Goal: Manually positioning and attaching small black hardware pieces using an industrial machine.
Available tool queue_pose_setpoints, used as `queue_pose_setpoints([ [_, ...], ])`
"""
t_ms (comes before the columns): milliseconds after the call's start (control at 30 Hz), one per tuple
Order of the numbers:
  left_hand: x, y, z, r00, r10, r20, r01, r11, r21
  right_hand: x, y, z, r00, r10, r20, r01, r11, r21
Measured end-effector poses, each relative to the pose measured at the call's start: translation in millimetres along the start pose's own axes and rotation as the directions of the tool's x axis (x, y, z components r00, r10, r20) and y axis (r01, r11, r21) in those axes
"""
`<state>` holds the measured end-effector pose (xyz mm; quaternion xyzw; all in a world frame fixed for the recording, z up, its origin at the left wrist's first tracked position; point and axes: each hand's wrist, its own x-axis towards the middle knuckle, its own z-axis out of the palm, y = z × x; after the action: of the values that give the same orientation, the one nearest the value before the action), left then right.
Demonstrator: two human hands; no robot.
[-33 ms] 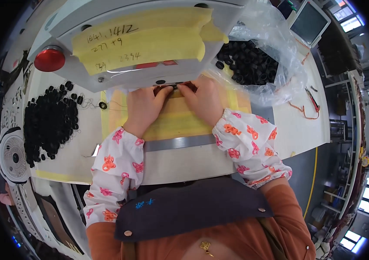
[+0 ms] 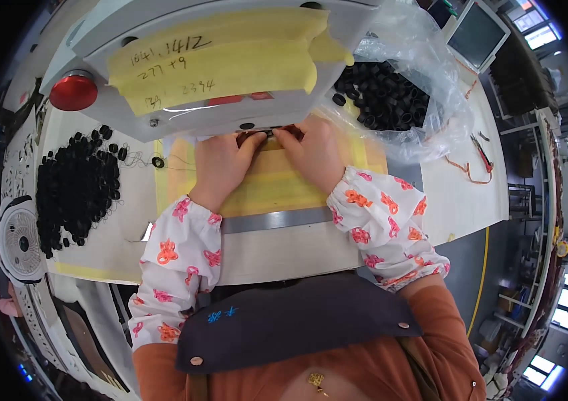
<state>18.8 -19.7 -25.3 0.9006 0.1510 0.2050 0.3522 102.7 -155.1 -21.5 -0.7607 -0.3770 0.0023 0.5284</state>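
Under the front edge of a grey-white machine (image 2: 230, 113), my two hands come together with the thumbs nearly touching. My left hand (image 2: 222, 166) is closed, its thumb and fingers pinching a small black piece (image 2: 270, 134). From the other side my right hand (image 2: 315, 155) pinches the same piece. Most of it is hidden by my fingers and the machine, so its full shape does not show. Below my hands lies a work surface covered in yellow tape (image 2: 277, 180), with a metal strip (image 2: 277, 220) along its near edge.
To the left lies a heap of small black pieces with loose threads (image 2: 77, 190); a black ring (image 2: 157, 162) sits apart. A clear plastic bag (image 2: 447, 130) holds black rings (image 2: 391, 100) at the right. Beyond are red-handled snips (image 2: 481, 154), a red button (image 2: 73, 91) and a white fan (image 2: 22, 242).
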Motion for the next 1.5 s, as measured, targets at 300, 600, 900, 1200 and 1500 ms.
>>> queue_pose_setpoints([
  [300, 4, 1, 0, 1.000, -0.013, -0.020, 0.013, 1.000, 0.022, 5, -1, 0, 1.000, -0.016, -0.019, 0.015, 0.999, -0.040],
  [600, 4, 5, -8, 0.995, -0.072, 0.073, 0.061, 0.988, 0.139, 11, -4, -6, 0.996, 0.012, 0.089, 0.001, 0.988, -0.152],
  [900, 4, -2, -6, 1.000, 0.025, 0.013, -0.025, 0.999, -0.029, 15, -14, -6, 0.994, -0.055, 0.095, 0.071, 0.982, -0.174],
  [1200, 6, -7, -4, 0.999, 0.038, -0.002, -0.038, 0.999, -0.012, 22, -4, -9, 0.986, -0.072, 0.153, 0.100, 0.978, -0.181],
  [1500, 1, -9, 8, 0.998, 0.059, -0.002, -0.059, 0.997, -0.055, 11, -2, -17, 0.985, 0.108, 0.138, -0.069, 0.963, -0.261],
])
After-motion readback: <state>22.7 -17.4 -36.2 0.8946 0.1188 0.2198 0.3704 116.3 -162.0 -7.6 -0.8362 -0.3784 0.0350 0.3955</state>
